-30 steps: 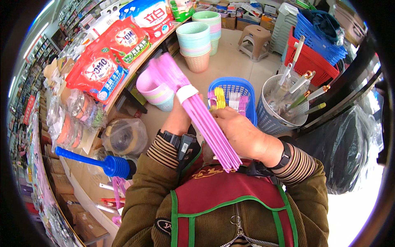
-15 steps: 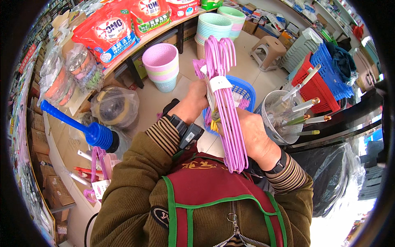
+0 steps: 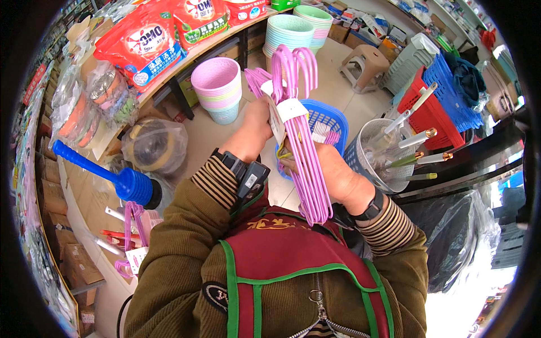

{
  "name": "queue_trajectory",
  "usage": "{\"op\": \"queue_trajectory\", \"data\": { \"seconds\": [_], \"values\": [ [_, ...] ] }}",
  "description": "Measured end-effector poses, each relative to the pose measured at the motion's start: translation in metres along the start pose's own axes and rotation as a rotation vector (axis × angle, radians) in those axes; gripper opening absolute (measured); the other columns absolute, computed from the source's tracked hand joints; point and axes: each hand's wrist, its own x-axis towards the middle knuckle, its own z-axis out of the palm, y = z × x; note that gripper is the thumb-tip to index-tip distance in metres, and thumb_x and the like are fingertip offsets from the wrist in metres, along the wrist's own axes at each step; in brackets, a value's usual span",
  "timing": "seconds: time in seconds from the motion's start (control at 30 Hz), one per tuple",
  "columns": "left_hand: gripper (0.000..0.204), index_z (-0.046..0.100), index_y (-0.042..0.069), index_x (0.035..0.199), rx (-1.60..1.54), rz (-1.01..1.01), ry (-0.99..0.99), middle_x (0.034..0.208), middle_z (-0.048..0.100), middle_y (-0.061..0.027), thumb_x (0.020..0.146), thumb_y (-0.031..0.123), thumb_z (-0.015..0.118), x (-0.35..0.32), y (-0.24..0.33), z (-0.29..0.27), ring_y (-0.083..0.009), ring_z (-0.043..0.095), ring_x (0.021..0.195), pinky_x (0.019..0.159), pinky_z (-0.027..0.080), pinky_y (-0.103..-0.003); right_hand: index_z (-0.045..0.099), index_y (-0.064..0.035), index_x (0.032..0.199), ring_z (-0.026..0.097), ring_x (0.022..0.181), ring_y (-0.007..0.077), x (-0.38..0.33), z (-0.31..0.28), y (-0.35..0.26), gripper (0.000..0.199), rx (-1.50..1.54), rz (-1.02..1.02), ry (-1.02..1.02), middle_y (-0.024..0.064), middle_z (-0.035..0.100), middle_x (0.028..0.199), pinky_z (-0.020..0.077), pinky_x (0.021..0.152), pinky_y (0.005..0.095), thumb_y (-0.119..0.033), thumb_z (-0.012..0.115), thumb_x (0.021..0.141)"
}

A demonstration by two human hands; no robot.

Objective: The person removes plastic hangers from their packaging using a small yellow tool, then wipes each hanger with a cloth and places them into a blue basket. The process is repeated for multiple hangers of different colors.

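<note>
A bundle of pink hangers (image 3: 309, 174) stands in front of my chest, hooks up, with a white paper band around its neck. My right hand (image 3: 331, 170) is closed around its side, fingers partly hidden behind the hangers. At the upper left of the bundle, my left hand (image 3: 253, 128) is closed on pink hangers near the neck and a hanging card tag; its fingertips are hidden. More pink hanger ends (image 3: 257, 80) stick out to the left above that hand. Behind the bundle is a blue basket (image 3: 341, 127) with striped and pink items inside.
A perforated white bin (image 3: 366, 169) with long-handled tools stands at right, near red baskets (image 3: 431, 110). Stacked pails (image 3: 217, 84) and a brown stool (image 3: 366, 66) are on the floor beyond. At left are a blue plunger (image 3: 132, 183) and more pink hangers (image 3: 134, 225).
The bundle has shifted slightly left and up with both hands. More of the pink hanger ends now shows left of the bundle. Both hands keep their hold.
</note>
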Motion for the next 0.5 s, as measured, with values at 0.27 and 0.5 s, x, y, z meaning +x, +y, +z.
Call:
{"op": "queue_trajectory", "data": {
  "seconds": [0.27, 0.5],
  "values": [
    [0.033, 0.063, -0.002, 0.117, 0.027, 0.066, -0.015, 0.100, 0.070, -0.0173, 0.103, 0.015, 0.038, 0.021, 0.027, -0.011, -0.0296, 0.070, 0.084, 0.073, 0.060, -0.046, 0.064, -0.0052, 0.122, 0.069, 0.099, 0.0265, -0.027, -0.012, -0.002, 0.028, 0.547, 0.152, -0.259, 0.0133, 0.071, 0.107, 0.0530, 0.088, 0.0348, -0.015, 0.060, 0.096],
    [0.040, 0.055, -0.004, 0.127, 0.173, 0.092, -0.077, 0.109, 0.069, -0.0200, 0.108, 0.022, 0.032, 0.019, 0.047, 0.004, -0.0323, 0.071, 0.094, 0.086, 0.060, -0.047, 0.063, -0.0019, 0.129, 0.063, 0.106, 0.0126, -0.041, -0.028, 0.001, 0.033, 1.106, 0.344, -0.584, 0.0054, 0.070, 0.114, 0.0501, 0.095, 0.0292, -0.008, 0.061, 0.096]
  ]
}}
